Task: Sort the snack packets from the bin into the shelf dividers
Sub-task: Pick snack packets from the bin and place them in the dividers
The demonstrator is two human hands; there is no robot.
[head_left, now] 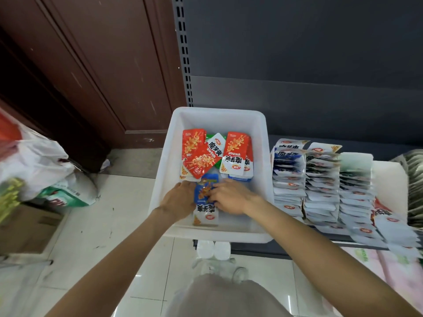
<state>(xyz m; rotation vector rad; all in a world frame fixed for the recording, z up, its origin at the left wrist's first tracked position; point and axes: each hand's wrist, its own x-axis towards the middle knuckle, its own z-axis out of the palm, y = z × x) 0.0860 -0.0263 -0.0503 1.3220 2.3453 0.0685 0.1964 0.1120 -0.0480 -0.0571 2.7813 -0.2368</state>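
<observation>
At bin front: both hands on blue packet stack.

Left hand (180, 197) and right hand (229, 197) bracket the blue packets (204, 197) near the front wall of the bin (164, 170), fingers curled onto the stack from each side; each grip looks clenched on it. Red packets (194, 154) and a green one (211, 146) lie loose behind, unsorted. Shelf (286, 248) rows (320, 184) sit just right of the bin, already packed upright. Risks: slick foil lets the stack fan out or shed a packet on lift; a red one could ride along into the wrong divider; squeezing into full rows may topple neighbours.
</observation>
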